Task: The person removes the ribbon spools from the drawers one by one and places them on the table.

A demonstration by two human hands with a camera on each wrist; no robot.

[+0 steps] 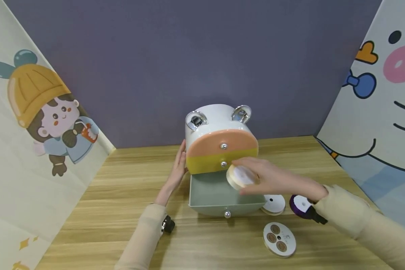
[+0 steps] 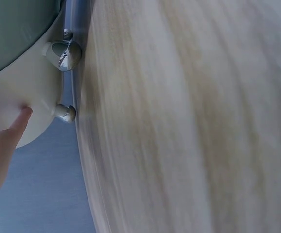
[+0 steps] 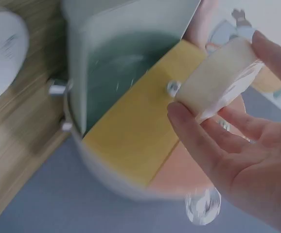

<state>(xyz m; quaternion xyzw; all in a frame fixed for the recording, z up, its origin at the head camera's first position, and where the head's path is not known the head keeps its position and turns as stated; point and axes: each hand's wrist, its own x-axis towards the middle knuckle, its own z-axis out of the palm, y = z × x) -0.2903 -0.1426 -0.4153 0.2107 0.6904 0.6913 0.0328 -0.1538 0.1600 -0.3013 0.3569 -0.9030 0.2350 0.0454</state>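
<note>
A small rounded cabinet [image 1: 213, 118] with a white shell and two silver feet on top stands on the table, its grey-green bottom drawer [image 1: 206, 209] pulled out. The orange drawer [image 1: 206, 144] and yellow drawer [image 1: 202, 163] above are closed. My right hand [image 1: 270, 176] pinches a roll of cream ribbon [image 3: 213, 80] by its edges, over the open drawer. Against the cabinet's left side rests my left hand [image 1: 177, 170], fingers extended; in the left wrist view a fingertip [image 2: 26, 112] touches the white shell.
Right of the drawer lie a white spool [image 1: 274, 204], a purple ribbon spool [image 1: 298, 207] and, nearer the front, a white spool with brown circles [image 1: 279, 240]. A grey-blue wall [image 1: 138, 75] rises behind the wooden table [image 1: 98, 210]; printed panels flank it.
</note>
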